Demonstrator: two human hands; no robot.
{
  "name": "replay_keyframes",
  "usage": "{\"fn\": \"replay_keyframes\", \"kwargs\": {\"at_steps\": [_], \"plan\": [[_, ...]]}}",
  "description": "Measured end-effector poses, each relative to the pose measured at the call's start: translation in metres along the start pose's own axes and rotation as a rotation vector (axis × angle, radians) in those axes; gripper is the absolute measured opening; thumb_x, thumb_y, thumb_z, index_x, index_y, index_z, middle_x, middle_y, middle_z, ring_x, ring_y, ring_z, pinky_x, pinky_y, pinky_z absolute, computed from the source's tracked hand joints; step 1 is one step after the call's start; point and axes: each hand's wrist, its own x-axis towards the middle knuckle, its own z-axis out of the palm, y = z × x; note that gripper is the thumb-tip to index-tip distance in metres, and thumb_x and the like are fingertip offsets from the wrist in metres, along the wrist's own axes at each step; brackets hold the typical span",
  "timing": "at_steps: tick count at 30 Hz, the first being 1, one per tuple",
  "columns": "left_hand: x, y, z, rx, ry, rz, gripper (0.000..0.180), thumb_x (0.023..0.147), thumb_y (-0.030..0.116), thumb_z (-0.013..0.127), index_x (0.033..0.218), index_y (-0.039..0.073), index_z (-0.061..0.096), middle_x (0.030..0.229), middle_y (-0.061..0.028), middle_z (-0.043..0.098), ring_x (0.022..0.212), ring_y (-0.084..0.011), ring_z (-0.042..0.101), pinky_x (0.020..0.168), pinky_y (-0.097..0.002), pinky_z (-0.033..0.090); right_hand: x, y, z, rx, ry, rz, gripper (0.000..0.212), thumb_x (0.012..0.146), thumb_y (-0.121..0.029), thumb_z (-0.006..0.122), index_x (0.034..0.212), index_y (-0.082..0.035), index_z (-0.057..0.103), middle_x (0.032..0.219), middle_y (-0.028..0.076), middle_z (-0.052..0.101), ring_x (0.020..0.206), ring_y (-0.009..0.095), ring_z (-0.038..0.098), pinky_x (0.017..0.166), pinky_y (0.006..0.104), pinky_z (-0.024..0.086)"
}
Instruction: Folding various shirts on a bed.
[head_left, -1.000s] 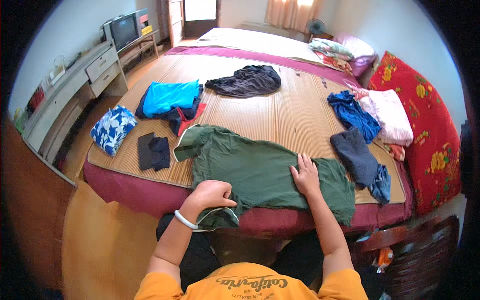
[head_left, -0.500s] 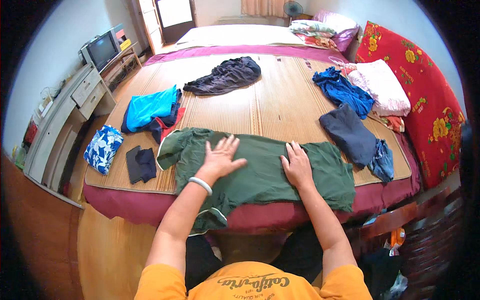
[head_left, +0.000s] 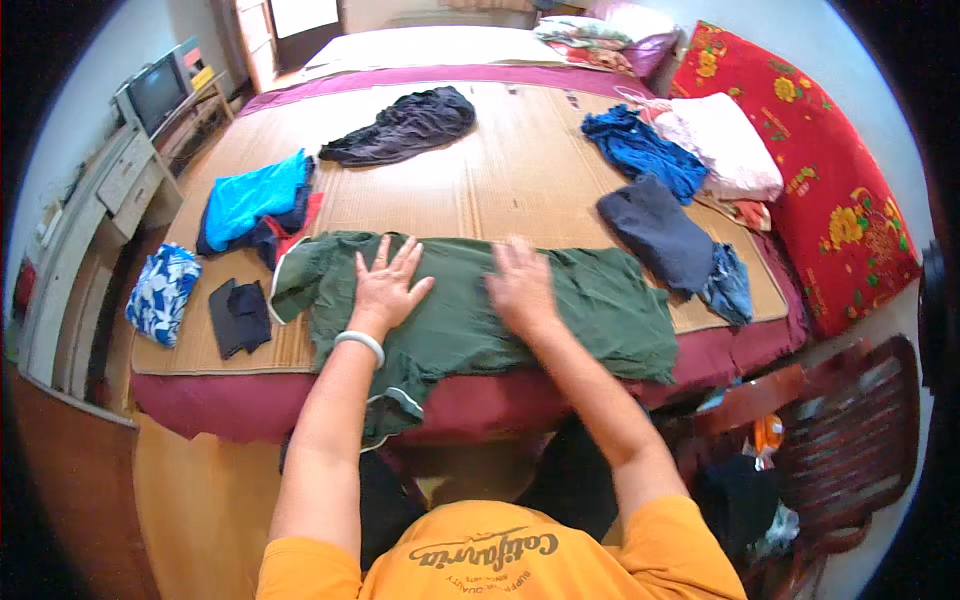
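Observation:
A dark green shirt (head_left: 455,315) with white-edged sleeves lies spread across the near side of the bed, one sleeve hanging over the edge. My left hand (head_left: 385,288), with a white bangle at its wrist, rests flat on the shirt near its left end, fingers spread. Palm down on the middle of the shirt is my right hand (head_left: 522,285), slightly blurred, its fingers stretched out. Neither hand grips the cloth.
On the bed mat (head_left: 540,205) lie a bright blue folded garment (head_left: 255,200), a blue-white floral bundle (head_left: 163,293), small dark pieces (head_left: 240,318), a black garment (head_left: 405,128), dark folded trousers (head_left: 660,230) and a blue garment (head_left: 645,150). A wooden chair (head_left: 850,430) stands at the right.
My right hand has slid left along the shirt, closer to my left hand. My left hand stays at about the same spot on the cloth. The view has shifted a little.

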Motion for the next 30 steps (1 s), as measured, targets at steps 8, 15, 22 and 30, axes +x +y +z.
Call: {"fn": "replay_keyframes", "kwargs": {"at_steps": [8, 15, 22, 30], "plan": [[0.005, 0.005, 0.005, -0.040, -0.015, 0.034, 0.062, 0.095, 0.047, 0.049, 0.152, 0.026, 0.037, 0.162, 0.0092, 0.026, 0.152, -0.0256, 0.016, 0.115, -0.0669, 0.011, -0.001, -0.078, 0.053, 0.200, -0.111, 0.004, 0.063, 0.095, -0.042, 0.050, 0.143, -0.002, 0.043, 0.152, 0.023, 0.036, 0.144, 0.036, 0.030, 0.117, 0.0540, 0.022], [0.004, -0.002, -0.002, 0.011, -0.012, 0.002, 0.066, 0.096, 0.058, 0.044, 0.153, 0.025, 0.036, 0.161, 0.0074, 0.029, 0.150, -0.0260, 0.019, 0.116, -0.0653, 0.012, -0.075, 0.096, -0.015, -0.126, -0.051, 0.219, 0.068, 0.094, -0.050, 0.050, 0.142, -0.002, 0.046, 0.148, 0.021, 0.044, 0.140, 0.033, 0.038, 0.116, 0.0520, 0.025], [0.002, 0.003, -0.006, 0.007, -0.025, -0.017, 0.065, 0.097, 0.057, 0.043, 0.153, 0.025, 0.035, 0.161, 0.0086, 0.028, 0.151, -0.0248, 0.018, 0.117, -0.0641, 0.012, -0.145, 0.192, -0.060, -0.355, -0.100, 0.545, 0.068, 0.099, -0.047, 0.043, 0.148, -0.001, 0.036, 0.156, 0.018, 0.034, 0.146, 0.032, 0.029, 0.117, 0.0556, 0.021], [0.004, 0.008, 0.007, -0.011, 0.001, 0.005, 0.064, 0.097, 0.055, 0.045, 0.151, 0.024, 0.039, 0.160, 0.0073, 0.030, 0.150, -0.0258, 0.020, 0.117, -0.0641, 0.014, -0.066, 0.042, -0.019, -0.104, -0.088, 0.103, 0.065, 0.099, -0.045, 0.046, 0.146, 0.000, 0.039, 0.155, 0.020, 0.034, 0.146, 0.033, 0.029, 0.116, 0.0608, 0.019]]}}
